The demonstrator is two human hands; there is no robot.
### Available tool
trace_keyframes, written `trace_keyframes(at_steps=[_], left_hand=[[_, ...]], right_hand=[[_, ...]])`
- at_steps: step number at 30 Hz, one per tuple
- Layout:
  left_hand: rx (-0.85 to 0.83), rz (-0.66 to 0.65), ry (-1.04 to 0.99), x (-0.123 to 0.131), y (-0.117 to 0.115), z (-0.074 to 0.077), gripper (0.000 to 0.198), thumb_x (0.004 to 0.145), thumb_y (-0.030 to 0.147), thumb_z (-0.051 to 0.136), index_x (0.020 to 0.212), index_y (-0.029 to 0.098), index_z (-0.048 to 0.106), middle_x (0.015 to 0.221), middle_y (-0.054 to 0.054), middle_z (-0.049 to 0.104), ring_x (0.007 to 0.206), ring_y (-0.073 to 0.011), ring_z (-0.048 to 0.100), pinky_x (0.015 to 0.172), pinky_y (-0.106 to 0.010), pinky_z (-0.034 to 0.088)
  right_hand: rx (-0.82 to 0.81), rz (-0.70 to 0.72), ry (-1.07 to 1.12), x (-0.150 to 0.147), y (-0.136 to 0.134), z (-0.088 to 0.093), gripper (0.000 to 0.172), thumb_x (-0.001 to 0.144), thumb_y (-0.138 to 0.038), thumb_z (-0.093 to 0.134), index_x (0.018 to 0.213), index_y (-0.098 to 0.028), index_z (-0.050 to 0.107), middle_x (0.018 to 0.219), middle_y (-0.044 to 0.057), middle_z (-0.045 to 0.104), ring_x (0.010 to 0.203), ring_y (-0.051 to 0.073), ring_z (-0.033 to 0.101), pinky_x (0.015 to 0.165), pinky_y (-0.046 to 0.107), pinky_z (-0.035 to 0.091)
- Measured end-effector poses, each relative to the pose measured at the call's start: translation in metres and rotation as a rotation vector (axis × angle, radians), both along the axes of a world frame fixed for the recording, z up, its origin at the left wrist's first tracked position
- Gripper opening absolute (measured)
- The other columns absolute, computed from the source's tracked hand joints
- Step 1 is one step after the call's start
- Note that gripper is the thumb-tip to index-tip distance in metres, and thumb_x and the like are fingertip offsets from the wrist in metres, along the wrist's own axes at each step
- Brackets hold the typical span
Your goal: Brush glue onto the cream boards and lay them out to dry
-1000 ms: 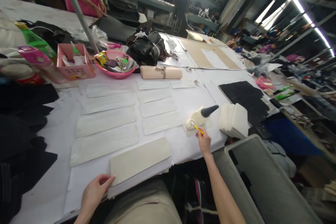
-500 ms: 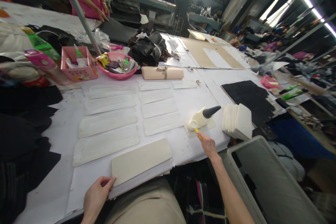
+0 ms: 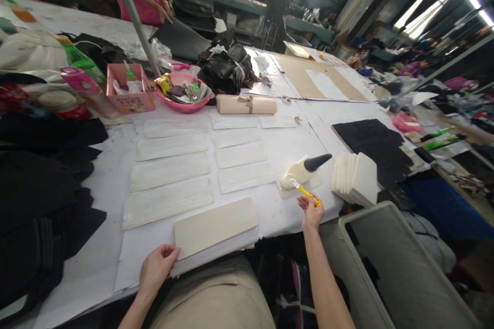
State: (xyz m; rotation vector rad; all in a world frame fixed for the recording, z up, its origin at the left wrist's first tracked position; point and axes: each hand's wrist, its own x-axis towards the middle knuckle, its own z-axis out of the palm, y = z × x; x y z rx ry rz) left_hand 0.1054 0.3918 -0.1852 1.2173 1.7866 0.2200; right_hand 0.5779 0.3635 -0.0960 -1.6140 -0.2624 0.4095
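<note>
My right hand (image 3: 312,212) is closed around the yellow handle of a brush (image 3: 309,195). Its bristle end is at the opening of a cream-coloured glue bottle (image 3: 296,172) lying on its side, with a dark conical end pointing right. My left hand (image 3: 160,266) pinches the lower left corner of a plain beige panel (image 3: 216,226) at the table's front edge. Beyond it, several whitish panels with a wet-looking sheen lie in two columns, among them a long one (image 3: 168,204) and a shorter one (image 3: 247,177).
A stack of white pieces (image 3: 354,179) stands right of the bottle, above a grey bin (image 3: 347,226). Black sheets (image 3: 370,149) lie farther right, more black pieces (image 3: 42,190) at left. A pink basket (image 3: 185,108) and rolled beige material (image 3: 247,105) sit behind the panels.
My right hand has drawn back slightly from the bottle, and more of the brush now shows. My left hand stays at the beige panel's corner. The whole view has shifted slightly.
</note>
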Motion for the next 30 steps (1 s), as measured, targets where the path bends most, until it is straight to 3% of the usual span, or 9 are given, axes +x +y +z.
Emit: trace_keyframes(at_steps=[4, 9, 13, 17, 20, 23, 27, 30], left_hand=[[0.045, 0.089, -0.057, 0.002, -0.002, 0.001, 0.038, 0.066, 0.055, 0.060, 0.075, 0.019, 0.063, 0.059, -0.004, 0.067, 0.054, -0.0230, 0.064, 0.049, -0.031, 0.046], [0.062, 0.088, -0.089, 0.003, -0.002, 0.004, 0.033, 0.067, 0.050, 0.060, 0.074, 0.018, 0.062, 0.056, -0.003, 0.065, 0.051, -0.0207, 0.062, 0.046, -0.028, 0.045], [0.062, 0.099, -0.127, 0.003, -0.001, 0.008, 0.028, 0.069, 0.045, 0.059, 0.073, 0.018, 0.062, 0.052, -0.001, 0.063, 0.044, -0.0171, 0.058, 0.043, -0.026, 0.043], [-0.002, 0.193, -0.301, 0.003, 0.003, 0.012, 0.026, 0.066, 0.041, 0.062, 0.072, 0.016, 0.060, 0.048, 0.000, 0.060, 0.042, -0.0147, 0.056, 0.038, -0.022, 0.041], [-0.031, 0.222, -0.378, 0.001, 0.006, 0.011, 0.024, 0.064, 0.038, 0.064, 0.070, 0.015, 0.060, 0.047, 0.000, 0.059, 0.040, -0.0129, 0.055, 0.036, -0.020, 0.040], [-0.031, 0.222, -0.401, -0.001, 0.008, 0.008, 0.022, 0.063, 0.035, 0.066, 0.069, 0.014, 0.060, 0.048, 0.000, 0.060, 0.040, -0.0126, 0.056, 0.035, -0.019, 0.039], [-0.026, 0.227, -0.416, -0.002, 0.008, 0.004, 0.021, 0.063, 0.034, 0.066, 0.069, 0.014, 0.060, 0.048, -0.001, 0.061, 0.040, -0.0126, 0.057, 0.035, -0.019, 0.039], [-0.025, 0.221, -0.422, -0.003, 0.007, 0.004, 0.021, 0.064, 0.034, 0.065, 0.069, 0.014, 0.060, 0.048, -0.001, 0.061, 0.041, -0.0126, 0.057, 0.036, -0.019, 0.039]], right_hand=[[0.072, -0.053, 0.144, -0.004, -0.009, -0.004, 0.042, 0.073, -0.045, 0.068, 0.104, -0.018, 0.057, 0.070, 0.000, 0.071, 0.063, 0.017, 0.071, 0.057, 0.025, 0.055], [0.096, 0.025, 0.311, -0.032, -0.031, -0.002, 0.031, 0.074, -0.039, 0.070, 0.096, -0.020, 0.063, 0.069, -0.001, 0.070, 0.066, 0.016, 0.071, 0.055, 0.024, 0.055], [0.065, 0.171, 0.519, -0.101, -0.044, 0.003, 0.035, 0.072, -0.037, 0.076, 0.102, -0.020, 0.064, 0.071, -0.002, 0.071, 0.064, 0.013, 0.069, 0.056, 0.022, 0.056], [-0.037, 0.415, 0.617, -0.186, -0.053, 0.007, 0.041, 0.075, -0.044, 0.076, 0.105, -0.018, 0.063, 0.071, -0.001, 0.071, 0.062, 0.016, 0.069, 0.055, 0.025, 0.056], [-0.106, 0.592, 0.621, -0.233, -0.057, 0.004, 0.046, 0.078, -0.048, 0.073, 0.108, -0.016, 0.060, 0.070, 0.001, 0.070, 0.061, 0.017, 0.070, 0.051, 0.023, 0.053], [-0.156, 0.714, 0.540, -0.260, -0.059, -0.003, 0.047, 0.081, -0.052, 0.068, 0.107, -0.014, 0.060, 0.070, 0.002, 0.070, 0.060, 0.017, 0.069, 0.049, 0.022, 0.051], [-0.187, 0.750, 0.432, -0.279, -0.055, -0.014, 0.047, 0.083, -0.054, 0.065, 0.106, -0.014, 0.060, 0.069, 0.003, 0.070, 0.058, 0.018, 0.070, 0.050, 0.022, 0.051], [-0.188, 0.727, 0.365, -0.276, -0.052, -0.023, 0.049, 0.082, -0.055, 0.064, 0.107, -0.012, 0.059, 0.068, 0.004, 0.071, 0.058, 0.019, 0.070, 0.049, 0.023, 0.052]])
